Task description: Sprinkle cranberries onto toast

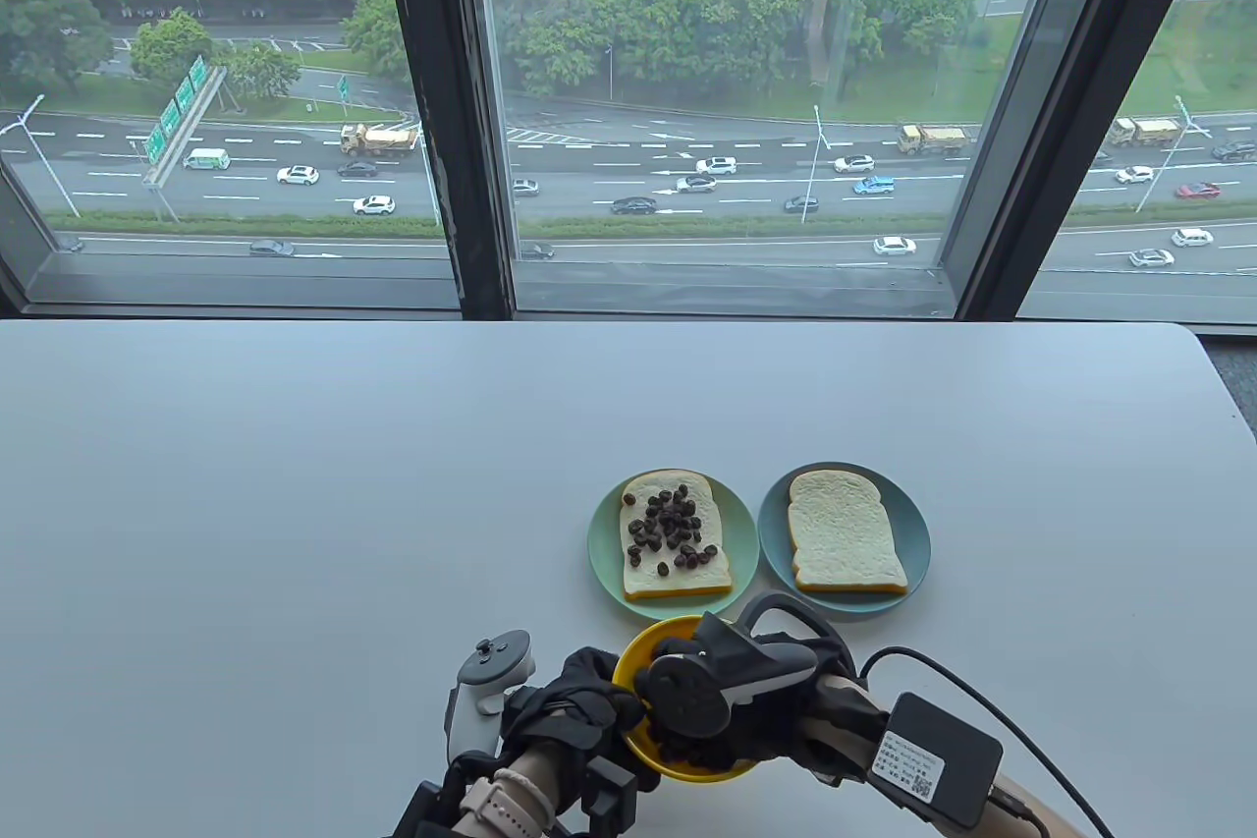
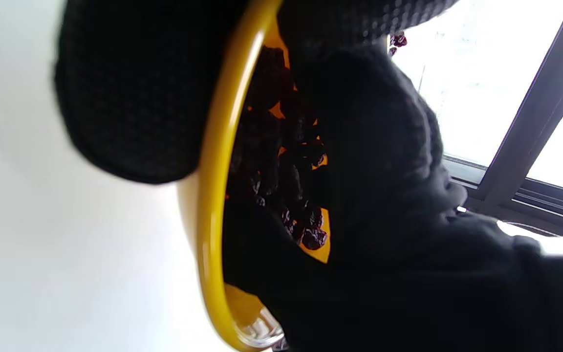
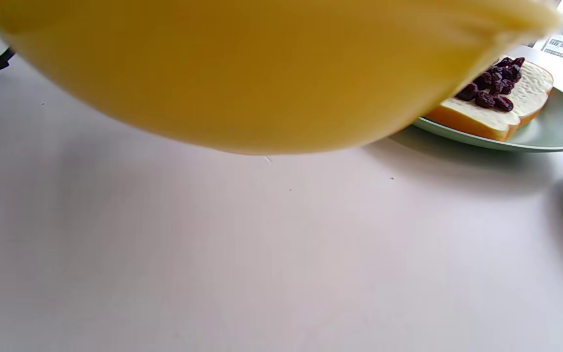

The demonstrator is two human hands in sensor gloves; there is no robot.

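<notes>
While held off the table (image 1: 295, 484): yellow bowl (image 1: 633, 656) in left-hand fingers (image 1: 579, 691); right-hand fingers' (image 1: 702, 642) state unclear.

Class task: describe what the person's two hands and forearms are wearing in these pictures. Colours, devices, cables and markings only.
Both hands wear black textured gloves. The left hand carries a light grey tracker with a thumbstick, and a pale pink watch band on its wrist. The right hand carries a dark tracker with a round ring face; a black box with a white QR label and a black cable sits on that bare forearm.
</notes>
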